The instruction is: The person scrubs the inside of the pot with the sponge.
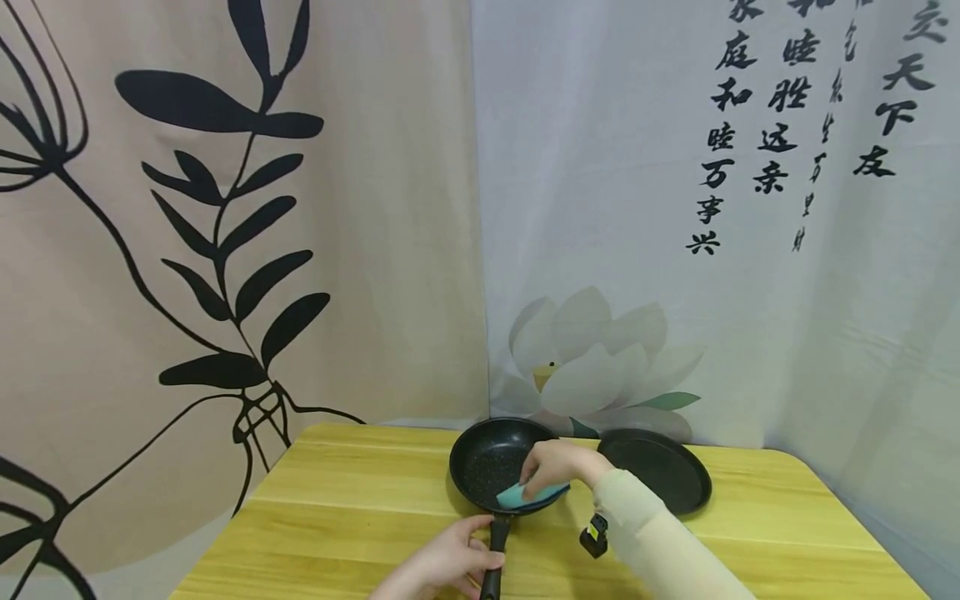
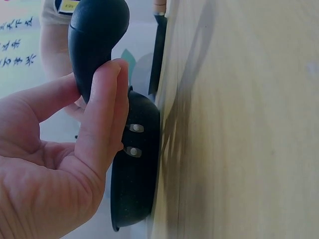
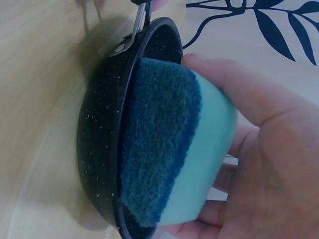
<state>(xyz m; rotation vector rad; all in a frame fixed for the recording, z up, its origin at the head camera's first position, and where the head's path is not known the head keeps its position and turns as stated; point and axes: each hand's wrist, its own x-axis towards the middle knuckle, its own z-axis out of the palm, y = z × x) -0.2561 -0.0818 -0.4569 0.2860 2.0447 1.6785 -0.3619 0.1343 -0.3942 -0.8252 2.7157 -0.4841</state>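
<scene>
The person's left hand [image 1: 450, 554] is gripping the black handle [image 1: 498, 536] of a speckled frying pan [image 1: 487, 458], thumb and fingers closing on it from opposite sides. The right hand [image 1: 557, 465] is pinching a two-layer scouring sponge [image 1: 521, 497] — pale aqua foam, dark blue scrubbing face — and is holding it at the pan's near right edge, that face turning toward the inside. The pan is sitting on the yellow wood-grain table [image 1: 337, 500]; a flat black griddle pan [image 1: 663, 471] is lying just to its right.
</scene>
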